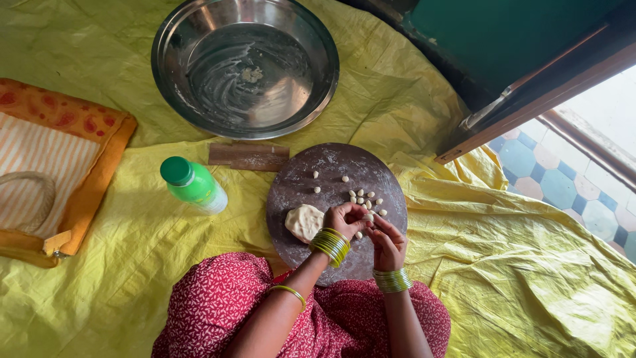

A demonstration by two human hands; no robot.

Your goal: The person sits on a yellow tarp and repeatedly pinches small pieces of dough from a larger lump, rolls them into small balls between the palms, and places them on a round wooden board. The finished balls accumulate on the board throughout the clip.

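Head view, steeply downward, near hands [364,229]

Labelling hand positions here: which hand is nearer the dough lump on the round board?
Left hand: it sits right beside the dough lump. The right hand is farther off, on the far side of the left.

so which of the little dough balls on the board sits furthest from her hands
The small dough ball at the board's upper left, alone above the big dough lump; the others cluster near the hands.

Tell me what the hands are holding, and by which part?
Both hands, the left hand and the right hand, meet over the round board on a tiny piece of dough, pinched at the fingertips. The exact grip is too small to tell.
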